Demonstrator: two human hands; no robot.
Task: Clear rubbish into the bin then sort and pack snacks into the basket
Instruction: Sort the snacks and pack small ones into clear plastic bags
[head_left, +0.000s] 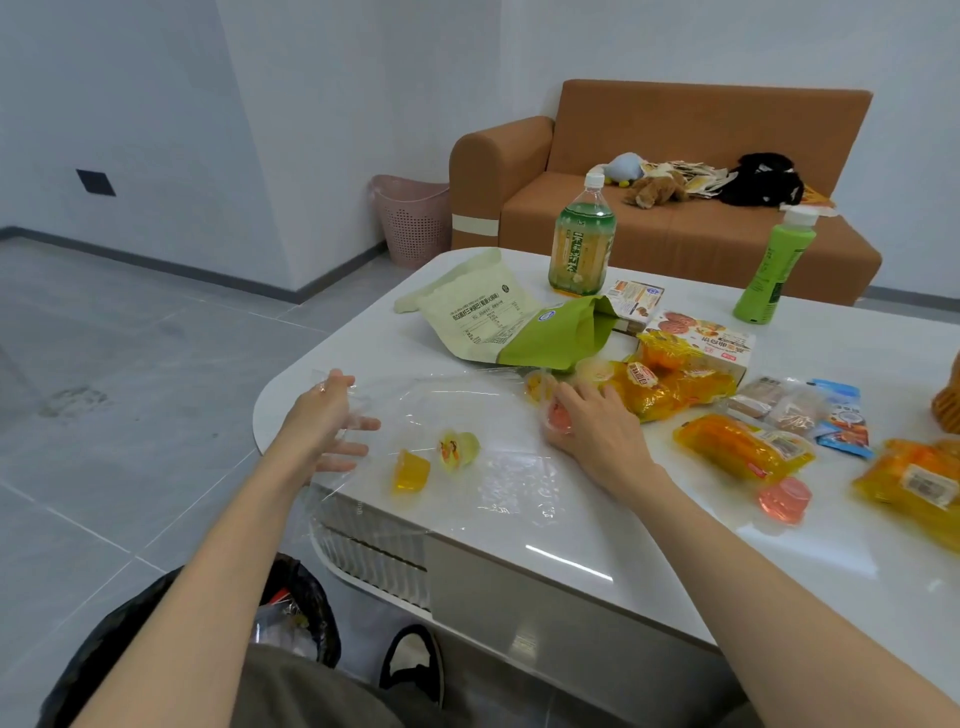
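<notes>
**Right hand (592, 423) grasps small pink jelly cup (557, 420); left hand (332, 415) released**

Head view: right hand palm-down, fingers curled round the cup, mid white glossy surface (623, 545). Left hand reaches forward, fingers straight and splayed, touching crumpled clear plastic film (467, 410) at the surface's left edge. Black-lined rubbish bin (306, 608) on floor under left forearm.

Open room along the near table (571, 545) edge; snack packets (737, 447) crowd the right, bottles (582, 244) stand behind.
</notes>
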